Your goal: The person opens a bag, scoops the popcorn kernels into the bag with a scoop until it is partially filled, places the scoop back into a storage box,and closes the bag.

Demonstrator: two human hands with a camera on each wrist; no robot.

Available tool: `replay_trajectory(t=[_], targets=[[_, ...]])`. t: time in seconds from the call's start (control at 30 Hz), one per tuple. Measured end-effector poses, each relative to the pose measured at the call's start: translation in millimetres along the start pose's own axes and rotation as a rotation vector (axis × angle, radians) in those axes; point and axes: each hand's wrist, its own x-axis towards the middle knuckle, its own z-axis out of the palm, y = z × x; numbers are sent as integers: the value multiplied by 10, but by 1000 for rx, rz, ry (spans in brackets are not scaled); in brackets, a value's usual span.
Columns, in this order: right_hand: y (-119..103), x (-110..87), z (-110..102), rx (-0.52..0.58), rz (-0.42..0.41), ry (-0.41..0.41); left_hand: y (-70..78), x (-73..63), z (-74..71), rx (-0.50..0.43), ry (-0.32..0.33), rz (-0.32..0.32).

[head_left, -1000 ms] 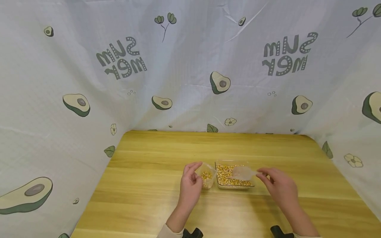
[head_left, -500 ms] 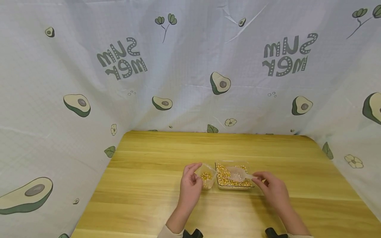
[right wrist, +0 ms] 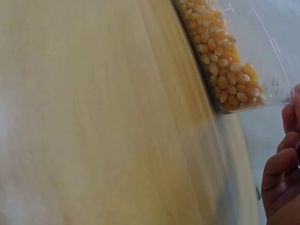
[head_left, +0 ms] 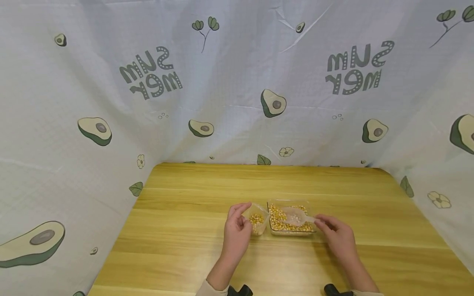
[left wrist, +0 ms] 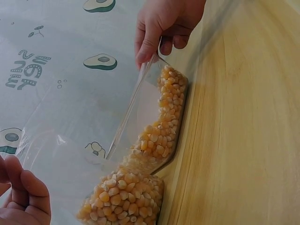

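Observation:
My left hand holds the upper edge of a clear plastic bag, whose mouth is spread open. Corn kernels fill the bottom of the bag as it stands on the table. Just right of it is a clear rectangular container with more corn kernels inside. A translucent scoop lies low over those kernels, its bowl pointing left. Thumb and fingers of my right hand pinch the scoop's handle at the container's right rim. Pale kernels show through the bowl.
The wooden table carries the bag and container near its middle. A pale curtain with avocado prints hangs behind and along both sides. Dark wrist mounts sit under the forearms.
My right hand has moved left with the scoop, bringing its bowl down and further into the kernels; in the last half second it barely shifts. The left hand and bag stay put.

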Motion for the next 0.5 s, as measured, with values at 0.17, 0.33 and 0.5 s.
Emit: replay_trajectory(t=[0.17,0.33,0.5], targets=[[12,-15,10,36,85,-10,-5,-2,-4,1,0,-4],[31,-8,20,140,178,-17,-7,2,-10,3,-4,3],[66,-9,8,299,257,-48,-10,4,-14,-2,-6,5]])
